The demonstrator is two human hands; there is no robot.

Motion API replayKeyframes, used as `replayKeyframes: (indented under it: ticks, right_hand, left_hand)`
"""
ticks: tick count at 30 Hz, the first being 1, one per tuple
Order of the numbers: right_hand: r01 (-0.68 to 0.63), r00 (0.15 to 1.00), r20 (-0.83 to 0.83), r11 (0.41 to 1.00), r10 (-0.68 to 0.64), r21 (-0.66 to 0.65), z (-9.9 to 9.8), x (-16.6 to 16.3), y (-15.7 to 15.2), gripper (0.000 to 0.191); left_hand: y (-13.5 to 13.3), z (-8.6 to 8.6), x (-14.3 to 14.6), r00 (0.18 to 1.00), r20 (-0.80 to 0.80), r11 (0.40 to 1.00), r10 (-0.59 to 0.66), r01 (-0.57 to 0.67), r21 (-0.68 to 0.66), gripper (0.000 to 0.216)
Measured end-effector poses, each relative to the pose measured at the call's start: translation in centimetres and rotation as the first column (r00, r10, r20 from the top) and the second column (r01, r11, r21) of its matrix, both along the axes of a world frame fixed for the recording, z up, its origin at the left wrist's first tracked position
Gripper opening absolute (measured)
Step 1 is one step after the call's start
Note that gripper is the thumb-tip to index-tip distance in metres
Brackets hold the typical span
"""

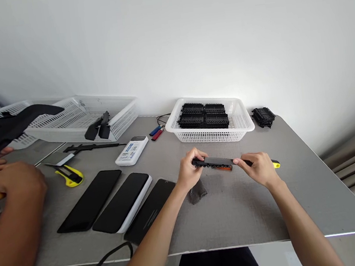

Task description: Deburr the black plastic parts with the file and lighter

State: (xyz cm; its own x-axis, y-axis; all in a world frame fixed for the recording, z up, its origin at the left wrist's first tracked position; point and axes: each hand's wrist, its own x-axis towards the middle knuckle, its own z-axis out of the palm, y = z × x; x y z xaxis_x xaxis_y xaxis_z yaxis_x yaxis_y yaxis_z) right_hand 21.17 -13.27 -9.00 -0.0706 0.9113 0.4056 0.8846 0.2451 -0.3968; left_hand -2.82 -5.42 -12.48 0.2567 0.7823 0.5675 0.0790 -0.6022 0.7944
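Note:
My left hand [191,168] grips one end of a slim black plastic part [212,166] with a bumpy lower edge, held above the table. An orange strip [225,168] shows along its underside. In my right hand [257,167] is a flat-bladed tool [276,164] with a black handle and yellow end. Its grey blade lies along the top of the black part; its exact kind is unclear. My right thumb presses near the blade's base. Just below my left hand lies a crumpled dark grey cloth [197,192].
Behind my hands stands a white basket [210,135] with stacked black parts; another stack [263,117] sits right. Leftward are dark-screened phones [121,202], a white device [132,150], a yellow cutter [73,176] and white baskets [123,113]. A co-worker's hand [22,182] works far left.

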Motion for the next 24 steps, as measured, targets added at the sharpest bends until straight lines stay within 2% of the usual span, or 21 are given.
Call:
replayKeyframes:
  ticks: [6,10,14,19,24]
  right_hand:
    - [-0.001,1.000,0.012,1.000,0.001,-0.008,0.0,0.6,0.1,0.064]
    - [0.036,0.989,-0.144,0.999,-0.039,-0.025,0.2,1.5,0.3,0.063]
    - [0.037,0.937,-0.343,0.994,-0.071,-0.107,0.1,0.1,0.4,0.061]
    - [-0.014,0.909,-0.411,0.982,-0.067,-0.190,-0.2,-1.8,0.5,0.062]
    - [-0.041,0.903,-0.426,0.972,-0.063,-0.231,-0.2,-1.8,0.5,0.062]
  left_hand:
    - [0.2,0.0,-0.2,0.999,0.042,1.000,-0.010,0.009,0.016,0.026]
    - [0.1,0.0,-0.2,1.000,0.010,0.999,-0.018,0.017,0.040,0.026]
    - [-0.2,0.2,0.1,0.999,-0.038,0.996,-0.027,0.030,0.083,0.027]
    - [-0.6,0.4,0.3,0.996,-0.090,0.988,-0.026,0.039,0.149,0.029]
    - [-0.8,0.3,0.4,0.993,-0.113,0.984,-0.033,0.052,0.172,0.034]
